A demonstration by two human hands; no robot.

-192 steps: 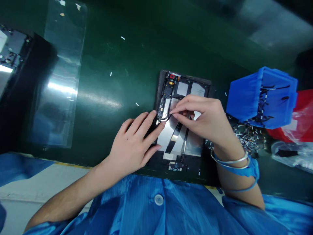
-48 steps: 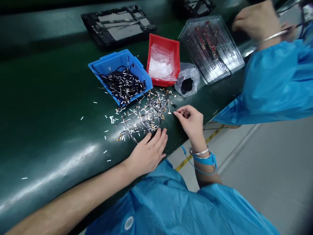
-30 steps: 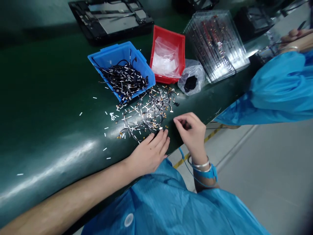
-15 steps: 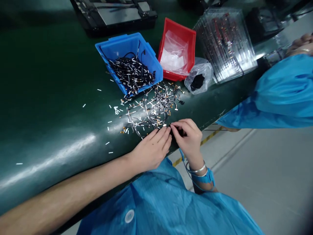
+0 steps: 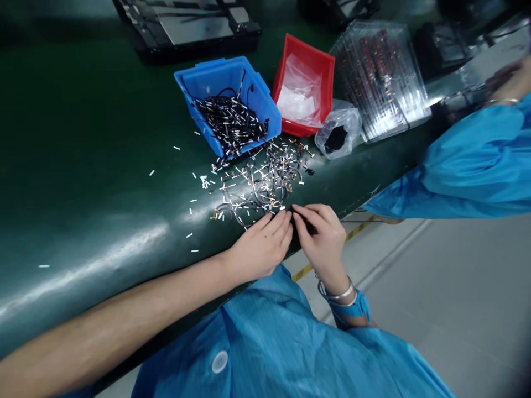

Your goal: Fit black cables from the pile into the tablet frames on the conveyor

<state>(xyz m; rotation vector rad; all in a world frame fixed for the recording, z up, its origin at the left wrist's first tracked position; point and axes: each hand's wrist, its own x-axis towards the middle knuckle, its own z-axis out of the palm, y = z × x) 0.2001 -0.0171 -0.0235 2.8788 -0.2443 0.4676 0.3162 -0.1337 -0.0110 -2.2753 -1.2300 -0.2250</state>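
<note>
Cables (image 5: pixel 279 163) lie in a loose tangle at the centre of the frame, on the green table (image 5: pixel 95 182), their ends pointing every way. Just below them, the left hand (image 5: pixel 263 246) is palm down with its fingers stretched and close together, its fingertips at the lower edge of the tangle; whether it pins or pinches something I can't make out. To its right, the right hand (image 5: pixel 323 235) is curled, thumb and forefinger drawn near each other beside the left fingertips. Something small and dark may be between the two hands, but it is too small to make out, so I can't say what, if anything, is gripped.

As for progress, it looks like a point partway through handling: the tangle is unsorted, with many pieces lying loose. A good number of dark leads (image 5: pixel 234 119) are in the blue bin (image 5: pixel 265 97), upper centre; whether those count as done or as stock is unclear. White strips (image 5: pixel 204 181) are scattered left of the tangle, not gathered up. Right of the blue bin are a red bin (image 5: pixel 309 50) with clear plastic inside, and a bag (image 5: pixel 350 119) holding something black. At the upper left, a tablet (image 5: pixel 194 27) lies with its insides exposed, apart from both hands.
</note>
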